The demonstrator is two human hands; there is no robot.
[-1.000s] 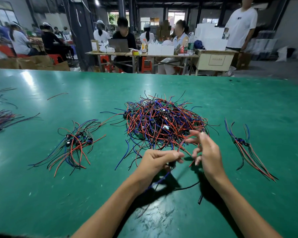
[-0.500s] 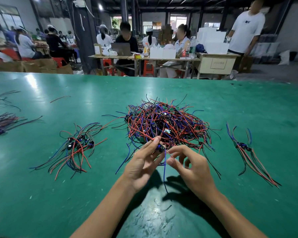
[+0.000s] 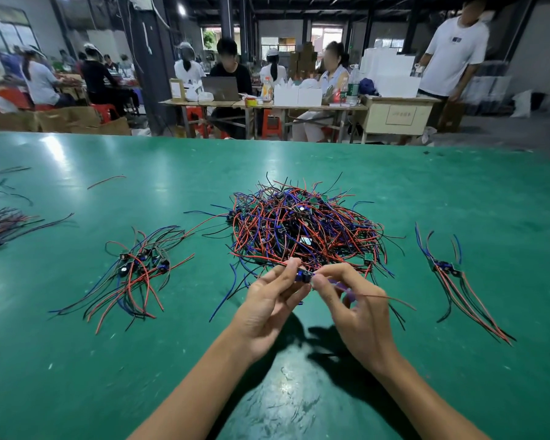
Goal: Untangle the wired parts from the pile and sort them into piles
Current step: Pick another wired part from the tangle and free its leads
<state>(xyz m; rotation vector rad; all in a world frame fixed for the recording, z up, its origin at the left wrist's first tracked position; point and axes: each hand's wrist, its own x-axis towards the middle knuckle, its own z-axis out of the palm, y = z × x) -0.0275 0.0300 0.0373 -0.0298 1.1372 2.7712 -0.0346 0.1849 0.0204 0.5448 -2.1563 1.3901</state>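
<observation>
— Two hands meet over the near edge of the big pile (image 3: 302, 230), but can you make out what they hold?

— Barely. The left hand (image 3: 269, 308) pinches a small blue wired part (image 3: 303, 276) between thumb and fingertips; the right hand (image 3: 356, 315) pinches the same part from the other side. A thin red wire (image 3: 385, 298) trails off to the right from it, blurred. How the part's other wires run behind the fingers I cannot tell.

— And the parts inside the pile?

— Mostly buried under red, blue and black leads; only a few small boards show. The bundles at the far left edge (image 3: 4, 227) are cut off and smeared.

— What lies around?

— A green table (image 3: 77, 376), scuffed and shiny near the forearms. A sorted pile on the left (image 3: 137, 268), a smaller sorted pile on the right (image 3: 454, 281), a lone red wire (image 3: 105, 181) farther back. Beyond, a workshop with seated people at a long bench (image 3: 261, 104) and one person standing (image 3: 451, 49).

— Changed from half a second ago?

— The hands have risen slightly toward the pile, and the wire that hung down between them now stretches sideways to the right.
</observation>
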